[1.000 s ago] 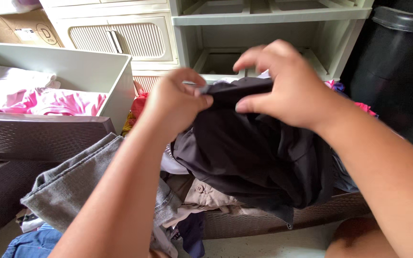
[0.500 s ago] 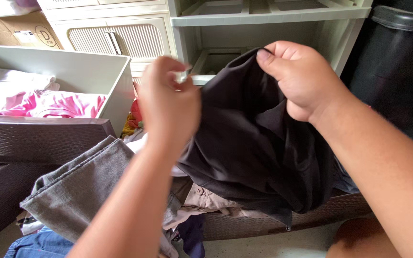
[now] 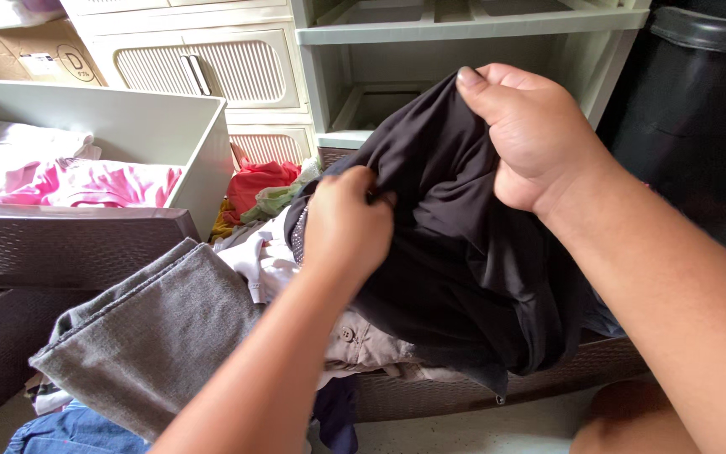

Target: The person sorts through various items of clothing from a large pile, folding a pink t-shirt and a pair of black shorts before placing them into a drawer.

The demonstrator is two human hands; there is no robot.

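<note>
Gripping a black garment [image 3: 455,252] with both hands above a brown woven basket [image 3: 464,388] heaped with clothes: right hand [image 3: 531,134] clamped on the top edge, lifted high; left hand [image 3: 344,225] pinching a fold lower down. Left of the basket, grey jeans [image 3: 144,336] draped; beyond, a pale green drawer [image 3: 170,126] holding pink clothing [image 3: 94,181].

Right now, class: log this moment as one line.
right hand: grips black garment top | left hand: pinches its fold | grey jeans: draped left
</note>
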